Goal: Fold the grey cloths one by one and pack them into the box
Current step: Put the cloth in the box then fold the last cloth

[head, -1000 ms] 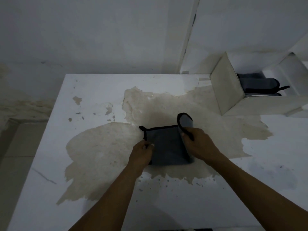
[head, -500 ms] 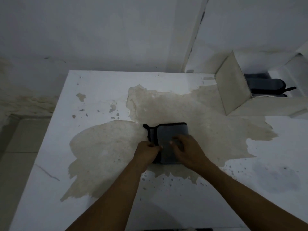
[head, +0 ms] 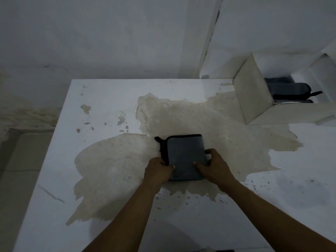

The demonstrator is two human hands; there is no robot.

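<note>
Folded cloth (head: pixel 184 155) lies flat mid-tabletop (head: pixel 109 91). At its left black-trimmed edge, left hand (head: pixel 157 171) pinches; right hand (head: pixel 214 168) grips right edge, thumb on top. At back right corner, box (head: pixel 252 99) holds packed cloths (head: pixel 289 90).

Stained white table (head: pixel 109 91) with folded grey cloth (head: pixel 183 153) and open box (head: pixel 252 95)

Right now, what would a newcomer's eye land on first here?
The folded grey cloth lies at the middle of the table, with the left hand and right hand gripping its two side edges. Around it spreads a large tan patch that breaks up the white tabletop. At the far right, an open box holds packed cloths.
</note>
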